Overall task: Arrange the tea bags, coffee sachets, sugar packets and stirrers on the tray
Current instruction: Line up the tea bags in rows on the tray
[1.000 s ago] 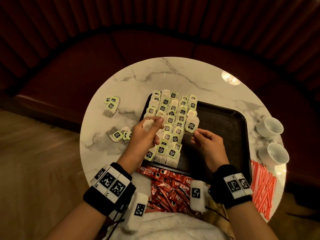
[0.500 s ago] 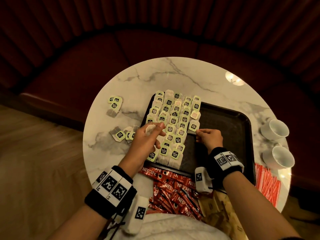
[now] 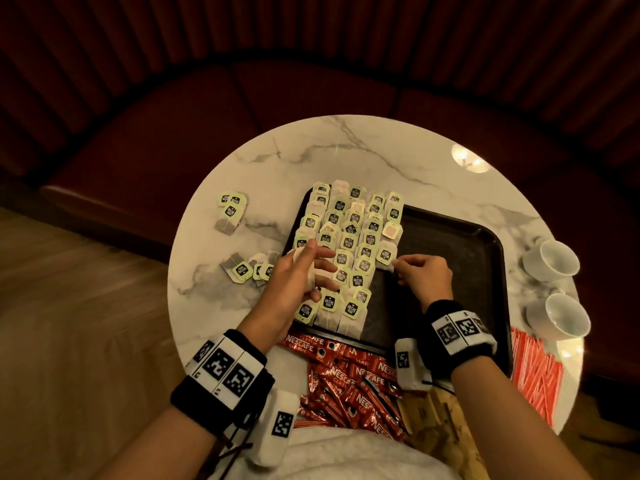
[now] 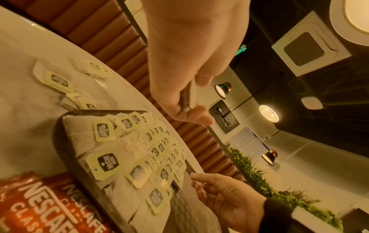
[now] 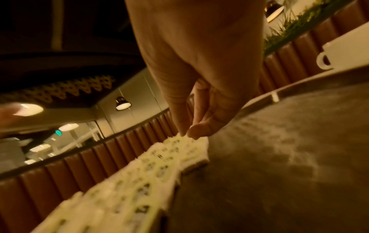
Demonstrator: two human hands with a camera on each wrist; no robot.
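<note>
Rows of green-tagged tea bags cover the left part of the black tray. My left hand hovers over the tray's left edge and grips a few tea bags between thumb and fingers. My right hand pinches the lower corner of a tea bag that lies at the right end of the rows; the right wrist view shows the fingertips on it. Red coffee sachets are piled in front of the tray. Red-and-white sticks lie at the right.
Loose tea bags lie on the marble table in two clumps, one far left and one by my left hand. Two white cups stand right of the tray. Brown packets sit near the table's front edge.
My right hand brought its tea bag down onto the tray at the right end of the rows and still pinches its corner. My left hand stayed put with its tea bags.
</note>
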